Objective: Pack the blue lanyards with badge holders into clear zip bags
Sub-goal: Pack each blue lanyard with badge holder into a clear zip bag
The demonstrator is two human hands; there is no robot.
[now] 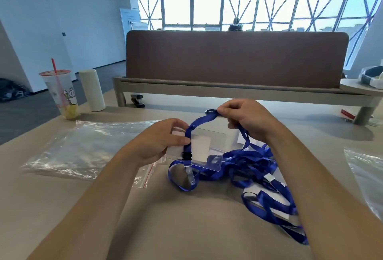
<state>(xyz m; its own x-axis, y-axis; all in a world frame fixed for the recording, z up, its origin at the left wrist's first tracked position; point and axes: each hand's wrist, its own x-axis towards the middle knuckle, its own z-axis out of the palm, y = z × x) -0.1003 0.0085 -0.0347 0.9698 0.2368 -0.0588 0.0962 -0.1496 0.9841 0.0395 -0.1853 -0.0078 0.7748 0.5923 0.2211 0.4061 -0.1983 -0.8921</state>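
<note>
We hold one blue lanyard (202, 119) drawn between both hands. Its strap runs on a slant from our left hand (163, 141), whose thumb pinches it against the clear badge holder (215, 138), up and across to our right hand (244, 118), whose curled fingers pinch the far loop. The slack loops just below the left hand. The pile of lanyards (257, 162) lies beneath the right wrist. The clear zip bags (83, 148) lie flat just outside the left hand, so we judge it the nearer one for bagging. Another bag (366, 174) lies outside the right forearm.
</note>
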